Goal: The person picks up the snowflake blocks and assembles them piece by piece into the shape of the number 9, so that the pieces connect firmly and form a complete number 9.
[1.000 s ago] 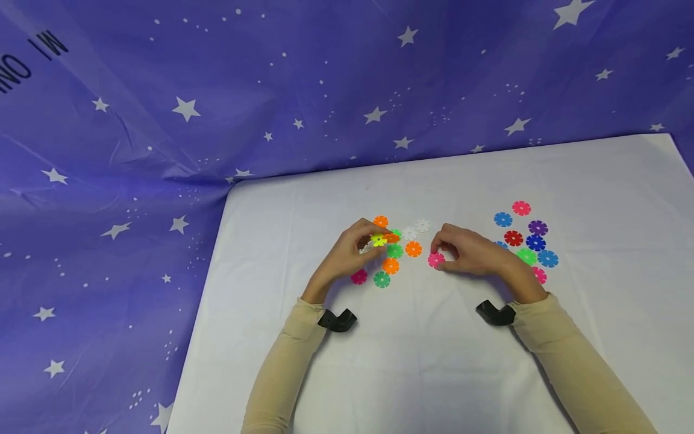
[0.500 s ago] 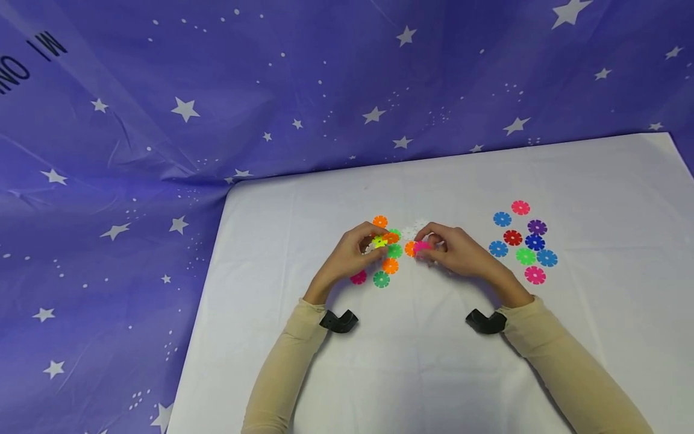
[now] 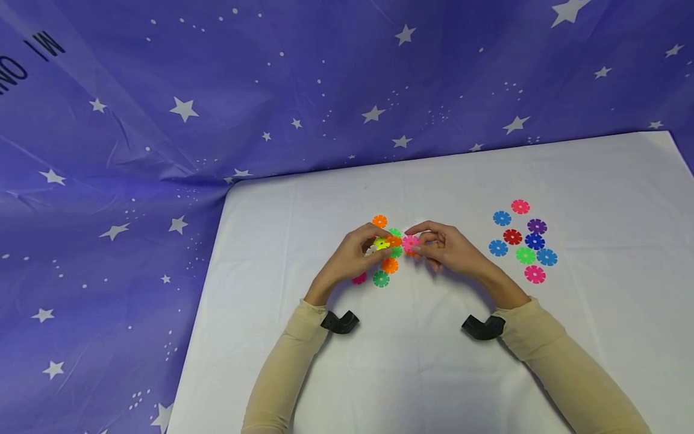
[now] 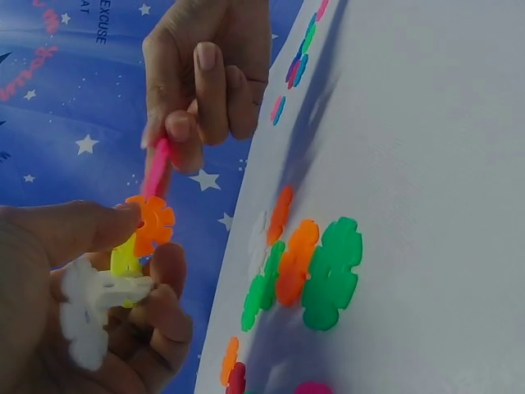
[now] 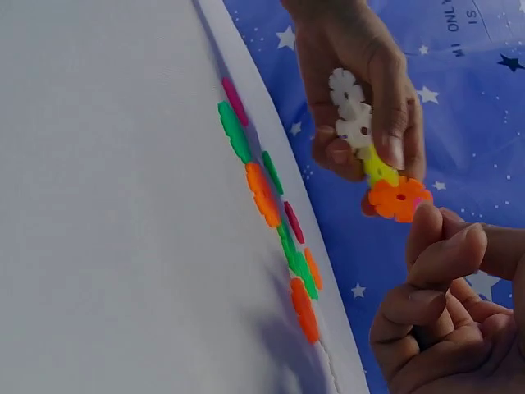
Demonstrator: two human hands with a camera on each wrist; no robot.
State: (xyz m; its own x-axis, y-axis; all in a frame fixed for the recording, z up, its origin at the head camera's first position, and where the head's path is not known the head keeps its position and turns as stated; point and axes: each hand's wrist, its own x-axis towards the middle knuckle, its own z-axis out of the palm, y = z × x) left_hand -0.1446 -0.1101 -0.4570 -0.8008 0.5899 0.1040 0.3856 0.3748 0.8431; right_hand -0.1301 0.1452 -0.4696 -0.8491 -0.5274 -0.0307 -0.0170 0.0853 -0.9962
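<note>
My left hand holds a short chain of notched plastic snowflake discs above the table. In the left wrist view the chain has white discs, a yellow disc and an orange disc at its end, gripped near the thumb tip. Between thumb and index finger, my right hand pinches a pink disc. The pink disc stands edge-on against the orange one, right at its rim. Under the hands lie loose discs, among them a green disc and an orange disc.
A second loose group lies to the right, with a red disc, a purple disc and several blue and pink ones. White cloth covers the table. Behind it hangs a purple-blue star-printed backdrop.
My right hand has moved left with the pink disc, bringing it up to the orange end of the chain. The left hand has stayed nearly in place, holding the chain.
</note>
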